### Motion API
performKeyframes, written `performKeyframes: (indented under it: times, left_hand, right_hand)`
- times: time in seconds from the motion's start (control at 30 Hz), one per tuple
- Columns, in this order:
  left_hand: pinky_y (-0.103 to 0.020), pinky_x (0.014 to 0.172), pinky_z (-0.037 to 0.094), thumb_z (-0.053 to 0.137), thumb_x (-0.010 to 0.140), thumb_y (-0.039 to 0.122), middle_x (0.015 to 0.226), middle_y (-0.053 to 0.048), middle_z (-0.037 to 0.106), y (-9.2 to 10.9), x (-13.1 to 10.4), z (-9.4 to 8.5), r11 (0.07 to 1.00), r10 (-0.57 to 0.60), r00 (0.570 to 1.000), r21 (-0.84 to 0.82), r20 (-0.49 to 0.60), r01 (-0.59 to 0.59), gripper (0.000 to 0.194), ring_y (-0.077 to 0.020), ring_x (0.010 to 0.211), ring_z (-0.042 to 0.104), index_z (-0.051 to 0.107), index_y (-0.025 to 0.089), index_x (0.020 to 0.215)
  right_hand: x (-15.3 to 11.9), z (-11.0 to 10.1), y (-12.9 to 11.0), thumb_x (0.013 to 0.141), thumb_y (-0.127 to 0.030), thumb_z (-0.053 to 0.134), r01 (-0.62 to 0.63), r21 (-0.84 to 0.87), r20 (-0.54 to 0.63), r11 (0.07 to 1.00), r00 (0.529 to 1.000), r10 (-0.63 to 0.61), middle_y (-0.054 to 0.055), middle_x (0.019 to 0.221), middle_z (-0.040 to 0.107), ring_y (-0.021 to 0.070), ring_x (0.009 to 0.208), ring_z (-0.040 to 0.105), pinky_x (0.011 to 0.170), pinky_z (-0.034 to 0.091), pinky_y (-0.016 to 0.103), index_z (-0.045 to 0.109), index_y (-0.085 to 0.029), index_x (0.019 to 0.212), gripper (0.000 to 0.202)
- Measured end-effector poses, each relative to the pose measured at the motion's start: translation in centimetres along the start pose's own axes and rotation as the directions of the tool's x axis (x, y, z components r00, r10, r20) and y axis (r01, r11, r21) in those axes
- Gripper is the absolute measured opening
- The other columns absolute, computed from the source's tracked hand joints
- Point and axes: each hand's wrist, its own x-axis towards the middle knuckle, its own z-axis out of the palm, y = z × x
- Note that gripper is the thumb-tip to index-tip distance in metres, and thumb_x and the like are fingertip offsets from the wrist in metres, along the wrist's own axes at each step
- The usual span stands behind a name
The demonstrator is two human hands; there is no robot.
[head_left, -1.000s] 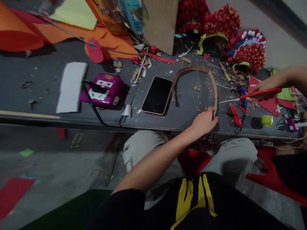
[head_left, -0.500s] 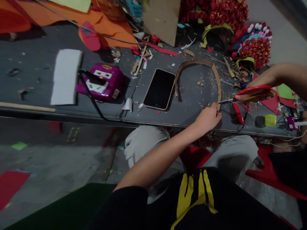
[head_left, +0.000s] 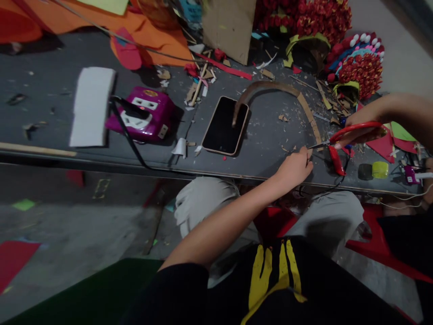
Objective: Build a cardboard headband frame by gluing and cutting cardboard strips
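Observation:
My right hand (head_left: 356, 124) is closed around red-handled scissors (head_left: 367, 130), their blades pointing left. At the blade tip is my left hand (head_left: 295, 167), fingers pinched together; whatever they hold is hidden. A curved brown cardboard strip (head_left: 306, 113) arches over the table. Its right end lies by the blades, just off my left fingertips, and its left end reaches over a phone (head_left: 223, 128). Below the scissors lies a red tool (head_left: 337, 161) with a black cord.
A purple power socket block (head_left: 147, 115) with a black cable and a white slab (head_left: 93, 108) are on the left. Paper scraps, sticks and red flower decorations (head_left: 323, 20) crowd the back. A yellow-green lidded pot (head_left: 380, 169) stands at the right edge.
The cardboard strip has swung and spread: its left end now lies over the phone, and its right end has shifted right, away from my left fingertips. Both hands stay nearly in place.

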Motion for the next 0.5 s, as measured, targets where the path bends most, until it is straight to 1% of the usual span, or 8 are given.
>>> performKeyframes:
  times: [0.07,0.1,0.17,0.23,0.3,0.4,0.47,0.5]
  left_hand:
    - [-0.037,0.081,0.052,0.049,0.094,0.023,0.101,-0.014,0.072,0.1,-0.1,-0.2,1.000,-0.008,1.000,0.018,0.000,0.008,0.020,-0.0315,0.096,0.071,0.054,0.014,0.112]
    - [-0.038,0.080,0.052,0.050,0.093,0.024,0.101,-0.014,0.072,0.2,-0.1,-0.4,1.000,-0.008,1.000,0.026,0.007,0.008,0.020,-0.0315,0.096,0.071,0.054,0.015,0.111]
    - [-0.037,0.079,0.051,0.053,0.092,0.026,0.102,-0.012,0.071,0.3,-0.3,-1.0,0.999,0.013,0.999,0.030,0.033,-0.014,0.018,-0.0301,0.095,0.070,0.055,0.017,0.107]
    - [-0.034,0.078,0.049,0.056,0.090,0.027,0.100,-0.008,0.071,0.1,-0.3,-1.9,0.998,0.058,0.997,-0.005,0.047,-0.058,0.015,-0.0257,0.090,0.069,0.055,0.019,0.103]
    - [-0.030,0.073,0.047,0.060,0.089,0.029,0.094,-0.005,0.071,-0.4,-0.1,-3.4,0.992,0.081,0.997,-0.094,-0.009,-0.082,0.014,-0.0201,0.081,0.066,0.054,0.020,0.097]
    - [-0.026,0.073,0.046,0.063,0.086,0.028,0.093,-0.002,0.068,-2.1,0.4,-6.3,0.962,0.039,0.964,-0.252,-0.263,-0.107,0.015,-0.0142,0.081,0.062,0.052,0.018,0.090]
    - [-0.025,0.078,0.047,0.062,0.085,0.023,0.091,-0.001,0.066,-3.5,0.7,-8.7,0.957,-0.026,0.879,-0.265,-0.476,-0.115,0.013,-0.0134,0.086,0.062,0.051,0.018,0.088]
    - [-0.026,0.081,0.048,0.062,0.085,0.022,0.093,-0.001,0.066,-4.1,0.7,-9.9,0.964,-0.069,0.828,-0.251,-0.556,-0.088,0.013,-0.0136,0.088,0.062,0.052,0.018,0.091]
  right_hand:
    - [0.0,0.0,0.2,0.072,-0.053,0.077,-0.099,-0.132,0.226,0.986,0.966,0.127,-0.005,0.042,0.042,0.0065,0.037,0.035,0.040,0.029,0.023,0.057,-0.014,0.056,0.047]
    - [0.0,-0.1,0.4,0.078,-0.058,0.069,-0.111,-0.179,0.290,0.978,0.943,0.160,-0.005,0.042,0.040,0.0065,0.038,0.035,0.041,0.028,0.023,0.056,-0.015,0.055,0.050]
    - [-0.1,-0.3,1.1,0.083,-0.065,0.060,-0.089,-0.205,0.319,0.975,0.935,0.152,-0.007,0.043,0.037,0.0057,0.039,0.032,0.043,0.024,0.023,0.053,-0.018,0.055,0.055]
    - [-0.2,-0.8,2.1,0.080,-0.069,0.060,-0.074,-0.198,0.301,0.977,0.944,0.133,-0.008,0.045,0.035,0.0048,0.040,0.030,0.044,0.022,0.024,0.053,-0.018,0.057,0.056]
    - [-0.3,-1.5,3.4,0.075,-0.072,0.063,-0.081,-0.147,0.235,0.986,0.965,0.114,-0.008,0.047,0.038,0.0046,0.041,0.030,0.044,0.021,0.024,0.060,-0.017,0.065,0.056]
    - [0.0,-2.5,5.6,0.081,-0.066,0.061,-0.066,-0.052,0.038,0.996,0.997,0.068,-0.008,0.050,0.041,0.0056,0.043,0.034,0.047,0.024,0.026,0.067,-0.015,0.081,0.051]
    - [0.7,-2.9,6.7,0.089,-0.054,0.059,-0.033,-0.097,-0.208,0.995,0.978,0.012,-0.005,0.056,0.049,0.0058,0.049,0.038,0.054,0.030,0.027,0.069,-0.012,0.091,0.042]
    - [1.3,-2.9,7.1,0.091,-0.046,0.059,-0.091,-0.183,-0.350,0.979,0.937,0.022,-0.001,0.064,0.058,0.0063,0.054,0.043,0.060,0.033,0.028,0.070,-0.010,0.093,0.037]
